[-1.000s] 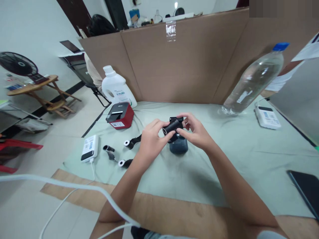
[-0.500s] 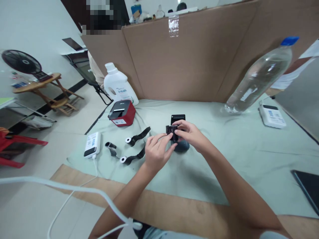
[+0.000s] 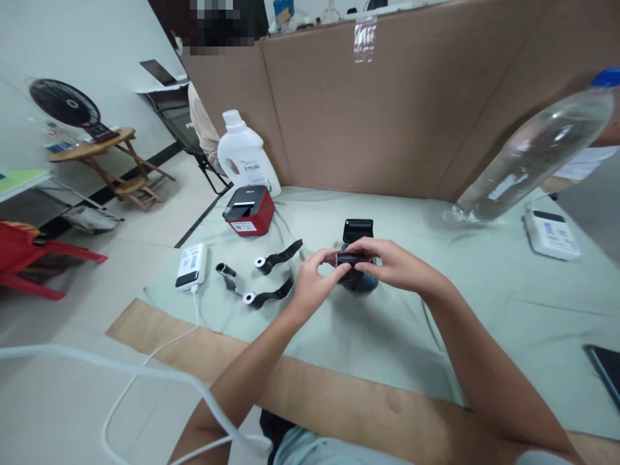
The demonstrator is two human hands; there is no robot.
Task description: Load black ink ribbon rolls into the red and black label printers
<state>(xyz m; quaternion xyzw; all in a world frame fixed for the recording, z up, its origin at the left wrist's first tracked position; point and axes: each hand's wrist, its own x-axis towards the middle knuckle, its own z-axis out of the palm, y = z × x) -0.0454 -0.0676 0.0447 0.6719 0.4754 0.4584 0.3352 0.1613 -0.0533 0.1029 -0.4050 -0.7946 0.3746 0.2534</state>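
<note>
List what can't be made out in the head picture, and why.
Head view:
Outline of black roll: partly behind left hand and right hand.
Middle of dark device: hidden by them.
Dark slab: cut off by right edge.
Small print on white jug: blurred, too small.

- Black roll: partly covered by left hand and right hand.
- Dark slab: cut off, right edge.
- White bottle: lettering too small to read.

I record open passage over the cloth from the right hand to the phone. At left, rolls obstruct low travel, with the printer and jug beyond. The cardboard wall bars the far side; a leaning bottle narrows far right.
</note>
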